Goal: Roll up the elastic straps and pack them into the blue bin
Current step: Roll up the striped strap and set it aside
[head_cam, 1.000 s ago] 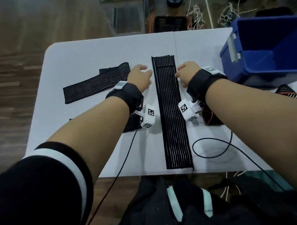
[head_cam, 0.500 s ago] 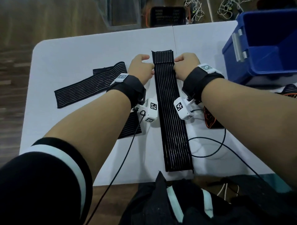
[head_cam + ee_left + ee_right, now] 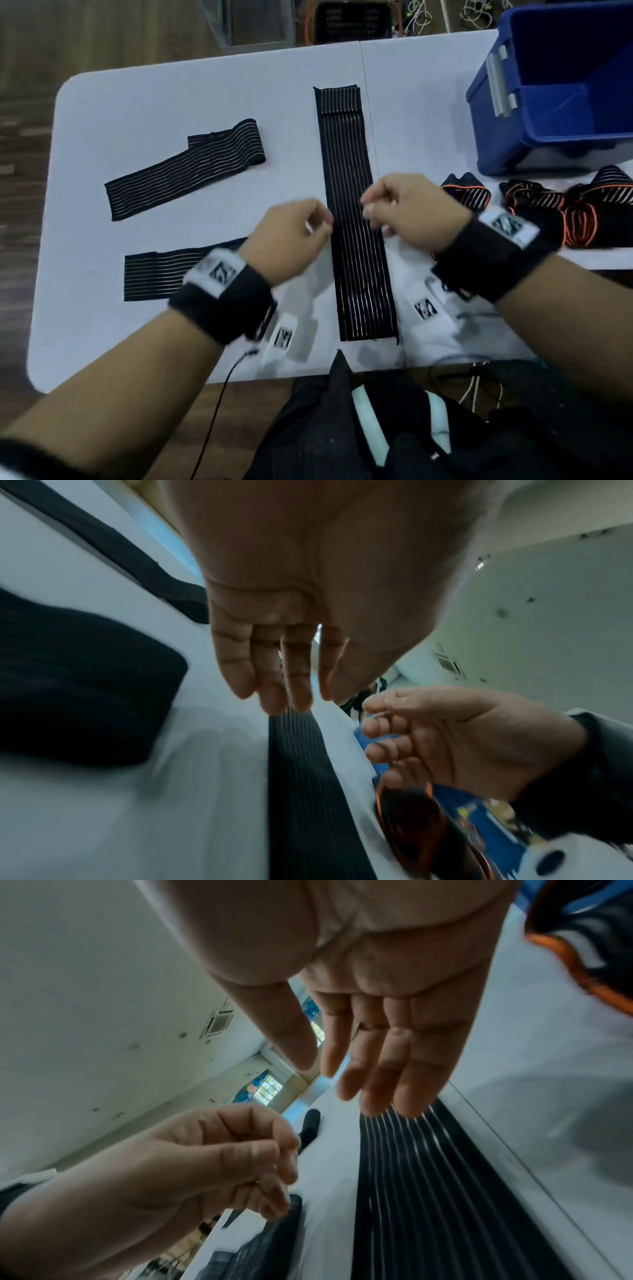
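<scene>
A: Strap (image 3: 356, 212) lies flat and straight down the middle of the table (image 3: 171, 102), far end folded over a little, near end close to the table's front edge.

B: Hands?

A: Left hand (image 3: 291, 240) hovers beside the strap's left edge, right hand (image 3: 407, 212) over its right edge. Both hold nothing; fingers are loosely bent, thumb near forefinger. From the wrist views the fingertips sit just above the strap, and I cannot tell if they touch it.

B: Bin?

A: Bin (image 3: 548, 102) stands at the far right of the table, well apart from the strap.

B: Anything else?

A: 2 more flat straps lie left of it, 1 angled (image 3: 185, 171), 1 nearer (image 3: 161, 274) partly under the left wrist. Crumpled straps with orange trim (image 3: 565, 216) lie in front of the bin
</scene>
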`<action>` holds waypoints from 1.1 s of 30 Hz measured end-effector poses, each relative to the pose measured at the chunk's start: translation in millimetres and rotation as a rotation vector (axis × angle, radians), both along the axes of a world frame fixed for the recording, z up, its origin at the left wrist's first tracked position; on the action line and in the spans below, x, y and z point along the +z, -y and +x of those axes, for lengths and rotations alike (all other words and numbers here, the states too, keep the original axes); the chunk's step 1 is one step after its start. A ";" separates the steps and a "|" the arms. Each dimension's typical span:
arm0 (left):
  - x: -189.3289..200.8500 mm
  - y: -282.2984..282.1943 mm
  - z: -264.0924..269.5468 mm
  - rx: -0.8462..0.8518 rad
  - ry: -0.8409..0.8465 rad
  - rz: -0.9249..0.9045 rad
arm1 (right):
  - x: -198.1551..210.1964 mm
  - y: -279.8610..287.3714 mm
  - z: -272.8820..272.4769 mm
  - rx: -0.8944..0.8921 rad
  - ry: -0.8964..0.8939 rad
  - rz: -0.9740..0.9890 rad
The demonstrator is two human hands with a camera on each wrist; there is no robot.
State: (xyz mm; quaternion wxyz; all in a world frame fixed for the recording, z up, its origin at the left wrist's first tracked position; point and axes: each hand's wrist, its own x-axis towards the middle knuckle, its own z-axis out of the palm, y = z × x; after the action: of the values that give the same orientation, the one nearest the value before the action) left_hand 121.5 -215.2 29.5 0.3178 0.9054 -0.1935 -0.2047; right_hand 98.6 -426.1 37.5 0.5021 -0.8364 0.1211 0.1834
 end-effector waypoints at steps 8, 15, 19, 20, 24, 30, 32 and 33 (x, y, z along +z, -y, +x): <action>-18.4 -29.3 -109.5 0.079 -0.239 0.022 | -32.8 4.3 -99.9 0.112 -0.126 -0.282; -33.8 -28.4 -114.9 0.327 -0.383 -0.171 | -43.0 -6.7 -110.2 0.047 -0.095 -0.200; -36.0 -26.8 -120.6 0.370 -0.393 -0.220 | -44.7 -7.1 -116.8 -0.016 -0.093 -0.108; -36.1 -26.3 -122.1 0.374 -0.394 -0.228 | -44.4 -7.0 -118.6 -0.021 -0.094 -0.091; -35.3 -26.1 -126.0 0.328 -0.319 -0.182 | -39.6 -8.8 -123.1 -0.013 -0.093 -0.098; -33.1 -29.8 -129.8 -0.116 0.086 0.060 | -26.1 -15.6 -124.4 0.449 0.076 -0.423; -36.8 -29.2 -132.3 -0.262 0.154 0.173 | -26.9 -20.3 -128.0 0.636 0.069 -0.547; -38.0 -28.6 -134.6 -0.301 0.171 0.219 | -27.7 -23.2 -131.2 0.684 0.074 -0.599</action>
State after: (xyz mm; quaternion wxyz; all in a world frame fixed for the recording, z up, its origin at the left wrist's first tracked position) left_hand -13.2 -186.6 -8.5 0.1655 0.9095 -0.3295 -0.1919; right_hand -32.6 -402.9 9.8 0.1528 -0.9426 -0.1326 0.2657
